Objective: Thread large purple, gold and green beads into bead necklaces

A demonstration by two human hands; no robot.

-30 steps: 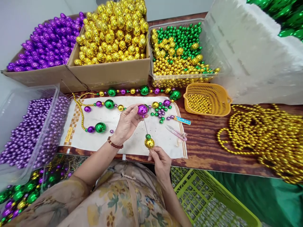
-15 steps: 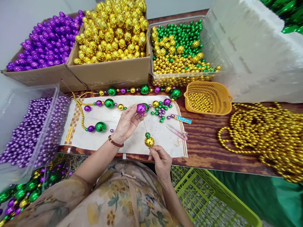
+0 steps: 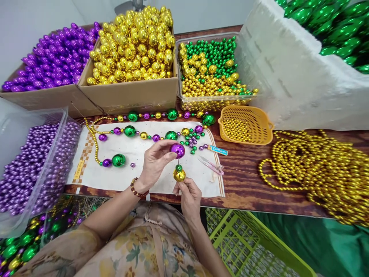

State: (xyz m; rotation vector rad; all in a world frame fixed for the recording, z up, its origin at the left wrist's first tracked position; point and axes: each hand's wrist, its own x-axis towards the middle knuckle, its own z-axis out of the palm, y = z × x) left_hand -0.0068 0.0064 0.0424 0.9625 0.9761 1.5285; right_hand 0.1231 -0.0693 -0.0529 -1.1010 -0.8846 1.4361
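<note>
**Purple bead meets the strand at frame centre**

Purple, glossy and round, the large bead point(image 3: 177, 150) sits pinched in the left hand point(image 3: 154, 163), just above a green bead point(image 3: 179, 167) and gold bead point(image 3: 179, 175) gripped by the right hand point(image 3: 188, 196). Both hands are closed over the white cloth point(image 3: 138, 169). A slack pinch could drop the beads off the bench point(image 3: 253, 181) into the green crate point(image 3: 248, 246) below.

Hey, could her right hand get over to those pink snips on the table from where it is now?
Probably yes. The pink snips lie uncovered on the cloth's edge just right of the right hand, nothing between them. But that hand already pinches the gold bead, so it would need freeing.
</note>
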